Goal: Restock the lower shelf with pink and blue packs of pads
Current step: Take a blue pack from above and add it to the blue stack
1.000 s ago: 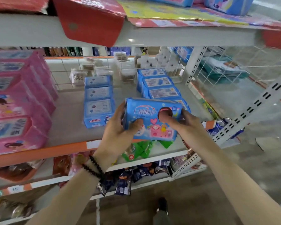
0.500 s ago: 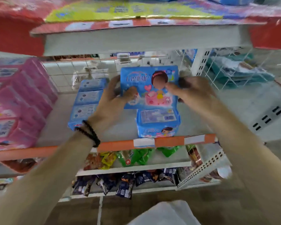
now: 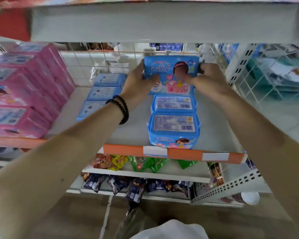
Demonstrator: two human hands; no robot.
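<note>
Hands [image 3: 138, 81] on glossy blue pk [image 3: 169, 69]

Your single head view, facing the shelf [image 3: 135, 135]
You look forward and down, close to its orange front edge, arms reaching in from below.

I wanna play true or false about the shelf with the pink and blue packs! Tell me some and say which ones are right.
1. Both hands hold one blue pack. True: the left hand and right hand grip its two sides.
2. The pink packs are stacked on the right end of the shelf. False: they are on the left.
3. The left wrist wears a black bead bracelet. True.
4. The shelf edge is green. False: it is orange with white labels.
5. Snack bags sit on the shelf below. True.
</note>
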